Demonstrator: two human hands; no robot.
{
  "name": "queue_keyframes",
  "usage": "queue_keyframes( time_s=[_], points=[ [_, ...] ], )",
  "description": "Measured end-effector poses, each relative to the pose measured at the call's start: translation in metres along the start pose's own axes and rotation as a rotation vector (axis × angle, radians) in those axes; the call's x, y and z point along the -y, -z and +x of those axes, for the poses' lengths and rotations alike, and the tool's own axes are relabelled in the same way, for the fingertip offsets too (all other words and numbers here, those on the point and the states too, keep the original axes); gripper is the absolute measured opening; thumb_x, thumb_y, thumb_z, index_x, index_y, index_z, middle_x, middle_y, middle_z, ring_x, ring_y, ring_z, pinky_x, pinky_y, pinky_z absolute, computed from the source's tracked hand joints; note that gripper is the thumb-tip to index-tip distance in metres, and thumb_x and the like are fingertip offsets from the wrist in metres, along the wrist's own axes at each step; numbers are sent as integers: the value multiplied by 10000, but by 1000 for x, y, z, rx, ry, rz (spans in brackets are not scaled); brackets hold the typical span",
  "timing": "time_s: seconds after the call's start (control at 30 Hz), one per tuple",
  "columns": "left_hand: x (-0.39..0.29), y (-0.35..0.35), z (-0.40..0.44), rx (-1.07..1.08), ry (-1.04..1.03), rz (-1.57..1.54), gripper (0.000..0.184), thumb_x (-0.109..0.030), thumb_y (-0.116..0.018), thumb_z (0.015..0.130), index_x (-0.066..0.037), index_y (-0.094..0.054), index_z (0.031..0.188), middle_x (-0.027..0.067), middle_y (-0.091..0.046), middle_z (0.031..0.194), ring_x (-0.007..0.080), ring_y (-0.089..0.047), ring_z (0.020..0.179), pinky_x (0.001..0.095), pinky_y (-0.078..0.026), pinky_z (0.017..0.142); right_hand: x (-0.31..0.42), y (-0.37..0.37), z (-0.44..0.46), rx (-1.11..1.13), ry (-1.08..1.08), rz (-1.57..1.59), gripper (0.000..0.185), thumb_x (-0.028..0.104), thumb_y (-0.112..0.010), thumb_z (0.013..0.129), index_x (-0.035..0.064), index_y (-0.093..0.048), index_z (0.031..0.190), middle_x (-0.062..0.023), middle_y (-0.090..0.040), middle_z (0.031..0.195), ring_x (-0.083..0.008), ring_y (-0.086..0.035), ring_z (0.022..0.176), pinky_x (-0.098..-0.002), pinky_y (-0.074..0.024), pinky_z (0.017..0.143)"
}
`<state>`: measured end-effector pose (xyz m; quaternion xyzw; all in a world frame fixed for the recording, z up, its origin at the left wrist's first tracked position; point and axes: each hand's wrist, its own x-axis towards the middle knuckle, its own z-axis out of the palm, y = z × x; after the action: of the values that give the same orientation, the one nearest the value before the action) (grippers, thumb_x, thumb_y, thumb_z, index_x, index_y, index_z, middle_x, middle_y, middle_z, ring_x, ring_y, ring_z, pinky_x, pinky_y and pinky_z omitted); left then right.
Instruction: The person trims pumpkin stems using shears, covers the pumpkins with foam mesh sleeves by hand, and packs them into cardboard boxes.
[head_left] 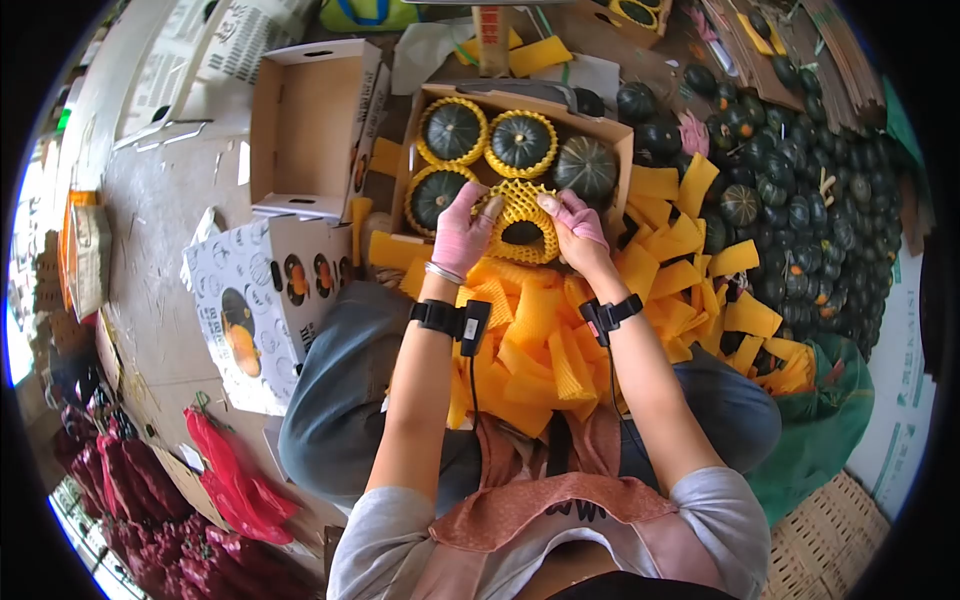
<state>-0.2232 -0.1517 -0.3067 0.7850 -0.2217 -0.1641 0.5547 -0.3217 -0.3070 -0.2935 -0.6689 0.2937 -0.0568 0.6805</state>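
Observation:
Both hands, in pink fingerless gloves, hold a yellow foam net [522, 205] stretched between them over the near side of an open cardboard box [625, 165]. My left hand [466, 228] pinches the net's left edge, and my right hand [576, 228] pinches its right edge. A dark opening shows in the net's lower part. Inside the box, a dark green squash [453, 131], another squash [520, 141] and a third one [435, 198] wear yellow nets. One bare squash [585, 168] lies at the right, just beyond my right hand.
Flat yellow nets [530, 330] are heaped on my lap. Many dark squashes [800, 210] lie at the right. An open carton [305, 130] and a white printed box [245, 310] stand at the left, with red net bags [235, 475] below them.

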Motion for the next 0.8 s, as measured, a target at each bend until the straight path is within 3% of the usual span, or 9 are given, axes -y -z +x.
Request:
queue_keyframes(
  time_s=[0.23, 0.3, 0.37, 0.43, 0.5, 0.53, 0.6, 0.7, 0.8],
  points=[
    [8, -4, 15, 0, 39, -173, 137, -150, -588, 911, -24, -540, 935, -22, -502, 791, 53, -432, 750, 210, -400, 674, -38, -4, 34, -212, 690, -193, 170, 17, -565, 890, 19, -648, 1038, -48, -629, 824, -74, -564, 782, -188, -431, 721],
    [19, -6, 20, -48, 107, -282, 134, -145, -595, 906, -21, -548, 924, -22, -519, 792, 54, -441, 749, 212, -402, 676, -53, -11, 45, -259, 413, 182, 246, -37, -558, 872, 18, -632, 1100, -54, -667, 984, -101, -605, 946, -210, -462, 836],
    [35, -10, 30, -85, 234, -466, 141, -135, -617, 889, -11, -555, 916, -18, -541, 781, 60, -456, 733, 212, -406, 671, -54, -15, 51, -318, 270, 192, 235, 6, -576, 880, 22, -630, 1107, -53, -671, 1001, -91, -599, 936, -216, -462, 828],
    [40, -8, 40, -68, 359, -682, 176, -149, -647, 868, -2, -560, 909, 12, -586, 785, 81, -484, 708, 233, -420, 660, -54, -16, 54, -266, 333, 198, 210, 53, -587, 888, 21, -637, 1089, -45, -677, 976, -79, -594, 916, -228, -467, 801],
    [26, 2, 42, -33, 241, 258, 213, -142, -676, 830, -5, -550, 933, 98, -633, 791, 166, -567, 662, 288, -458, 627, -51, -13, 53, -225, 222, 150, 132, 139, -601, 897, 24, -657, 929, -72, -690, 877, -118, -618, 815, -270, -472, 672],
    [24, -2, 39, -165, 111, 381, 222, -125, -677, 809, -15, -553, 957, 157, -637, 796, 284, -614, 669, 351, -483, 615, -45, -13, 53, -295, 181, -108, 136, 164, -608, 893, 32, -631, 871, -89, -675, 813, -167, -618, 757, -295, -463, 626],
    [15, 0, 31, -247, -6, 479, 164, -85, -633, 824, -38, -582, 973, 152, -626, 872, 301, -620, 827, 350, -488, 712, -25, -12, 42, -464, 149, -533, 213, 253, -616, 880, 66, -566, 790, -117, -590, 690, -301, -583, 630, -366, -443, 529],
    [-13, 3, 18, -192, -224, 390, 260, -87, -634, 826, -60, -586, 1080, 145, -587, 1017, 287, -580, 968, 346, -475, 825, -11, -9, 20, -515, 539, -481, 208, 295, -613, 870, 91, -582, 840, -107, -565, 715, -308, -585, 601, -384, -452, 522],
    [-22, 10, 2, 109, -294, 435, 549, -188, -745, 742, -113, -541, 1247, 146, -493, 1204, 304, -525, 1068, 356, -444, 913, 11, -18, -12, -357, 469, -733, 222, 297, -630, 845, 125, -632, 985, -139, -572, 842, -319, -605, 712, -387, -488, 605]
  ],
)
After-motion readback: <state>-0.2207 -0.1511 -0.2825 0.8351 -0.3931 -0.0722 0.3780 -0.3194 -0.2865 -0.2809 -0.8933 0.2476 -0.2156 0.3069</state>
